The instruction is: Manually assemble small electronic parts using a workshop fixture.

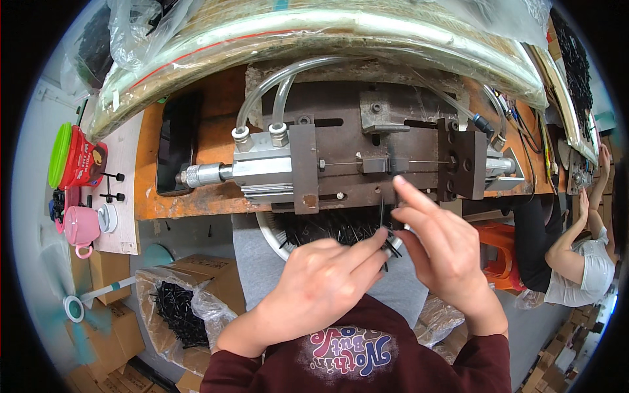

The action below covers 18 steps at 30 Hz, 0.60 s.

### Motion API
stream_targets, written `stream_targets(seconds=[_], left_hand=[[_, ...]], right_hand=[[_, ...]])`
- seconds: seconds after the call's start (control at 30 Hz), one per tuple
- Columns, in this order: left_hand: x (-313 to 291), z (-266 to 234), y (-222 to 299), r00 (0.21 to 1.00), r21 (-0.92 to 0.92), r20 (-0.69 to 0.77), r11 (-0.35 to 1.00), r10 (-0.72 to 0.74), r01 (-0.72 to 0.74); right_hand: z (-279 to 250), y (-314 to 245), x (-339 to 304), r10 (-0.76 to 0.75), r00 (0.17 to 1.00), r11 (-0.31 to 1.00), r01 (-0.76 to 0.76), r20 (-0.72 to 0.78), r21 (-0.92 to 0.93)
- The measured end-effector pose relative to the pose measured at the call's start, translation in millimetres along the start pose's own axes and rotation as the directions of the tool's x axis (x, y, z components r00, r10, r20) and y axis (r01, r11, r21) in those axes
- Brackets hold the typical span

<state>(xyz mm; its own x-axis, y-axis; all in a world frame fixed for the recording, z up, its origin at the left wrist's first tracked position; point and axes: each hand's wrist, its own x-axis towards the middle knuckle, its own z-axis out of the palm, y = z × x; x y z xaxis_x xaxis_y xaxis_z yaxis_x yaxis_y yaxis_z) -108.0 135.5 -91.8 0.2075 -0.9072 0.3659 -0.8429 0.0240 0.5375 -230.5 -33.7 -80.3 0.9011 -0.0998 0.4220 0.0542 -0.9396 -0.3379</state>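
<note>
My left hand (331, 278) is closed, its fingertips pinching several thin black plastic pieces (382, 213) that stick up and down from the grip. Close by on the right, my right hand (440, 243) has its index finger stretched toward the clamping fixture (344, 141), with its thumb apart below. The index fingertip is beside a dark, blurred piece (398, 157) at the fixture's middle, next to a small metal block (375, 165). Whether the finger touches that piece I cannot tell. Under both hands, a white-rimmed tub (267, 230) holds many black pieces, partly hidden by my fingers.
Pneumatic cylinders (263, 171) with clear hoses (283, 98) flank the fixture on the orange workbench (154, 147). A black phone-like slab (177, 141) lies at left, near a pink mug (82, 228) and a red tub (85, 160). Another person (580, 262) sits at right near an orange stool (499, 252).
</note>
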Motion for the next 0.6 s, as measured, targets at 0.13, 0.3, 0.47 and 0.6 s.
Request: stream_targets(seconds=[0.13, 0.3, 0.47, 0.6], left_hand=[[-8, -4, 3, 0.998, -0.174, -0.007, 0.983, -0.063, 0.061], [0, -30, 12, 0.97, -0.812, -0.204, 0.577, -0.132, -0.092], [3, -28, 49, 0.969, -0.944, -0.246, -0.22, -0.03, -0.246], [0, -24, 63, 0.965, -0.89, -0.261, -0.378, -0.033, -0.254]], right_hand=[[12, -1, 0, -0.022, 0.999, 0.987, 0.029, 0.048, -0.156], [7, -7, 16, 0.026, 0.995, 0.982, -0.009, 0.091, -0.19], [14, -6, 12, 0.039, 0.998, 0.985, -0.031, 0.046, -0.169], [19, -12, 9, 0.057, 0.998, 0.988, -0.055, 0.012, -0.146]])
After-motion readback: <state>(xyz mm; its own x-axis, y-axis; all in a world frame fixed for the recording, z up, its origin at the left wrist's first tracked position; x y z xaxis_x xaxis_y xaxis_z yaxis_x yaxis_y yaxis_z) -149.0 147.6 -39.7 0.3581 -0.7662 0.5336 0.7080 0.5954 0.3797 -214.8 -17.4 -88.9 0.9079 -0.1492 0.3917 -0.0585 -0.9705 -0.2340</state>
